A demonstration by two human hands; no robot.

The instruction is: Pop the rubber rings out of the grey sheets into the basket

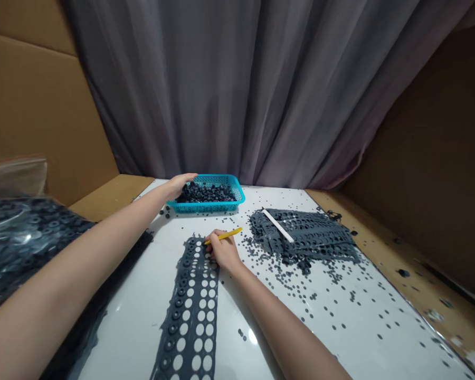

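Right grip (221, 250) pinches a yellow stick (228, 234) against a grey, hole-punched rubber strip (192, 316); left grip (179, 186) lies open on a basket (221, 208).

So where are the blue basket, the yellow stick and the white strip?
Blue basket (206, 207), head view, front wall.
Yellow stick (235, 232), head view, exposed far end.
White strip (277, 226), head view, its middle.

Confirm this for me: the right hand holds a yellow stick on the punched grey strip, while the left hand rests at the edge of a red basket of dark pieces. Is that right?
No: the basket is turquoise-blue, not red, as the head view shows. The rest stands: the right hand holds the yellow stick on the punched grey strip, and the left hand rests at the basket's edge, by the dark pieces.
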